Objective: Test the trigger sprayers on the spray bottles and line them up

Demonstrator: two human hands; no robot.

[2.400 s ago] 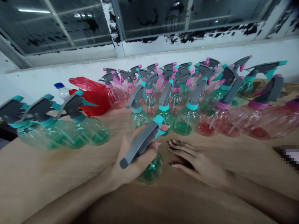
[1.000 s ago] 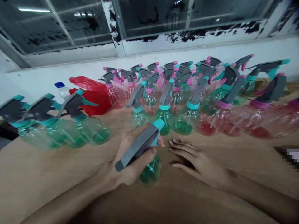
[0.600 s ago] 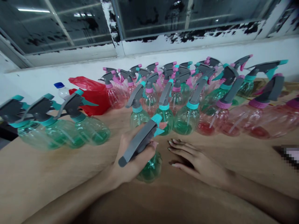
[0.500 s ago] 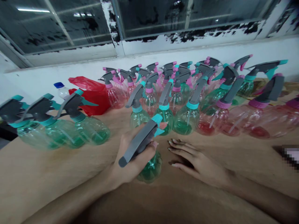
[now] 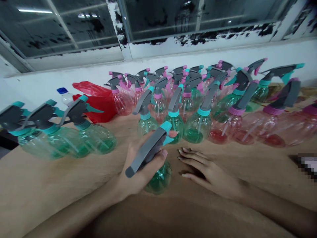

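My left hand [image 5: 141, 168] is wrapped round the neck of a green spray bottle [image 5: 158, 177] that stands on the brown table [image 5: 49, 185]. Its grey trigger head [image 5: 146, 150] with a teal nozzle points away from me, and a finger lies on the teal trigger. My right hand [image 5: 208, 170] rests flat on the table just right of the bottle, fingers stretched out, holding nothing.
Several green and pink spray bottles [image 5: 198, 99] crowd the far half of the table up to the white wall. Three green ones [image 5: 61, 132] stand at the left. A red plastic bag [image 5: 99, 99] and a blue-capped bottle [image 5: 64, 96] lie behind them.
My left hand squeezed the trigger a second ago, tipping the sprayer head down, then released it. The right hand has not moved.
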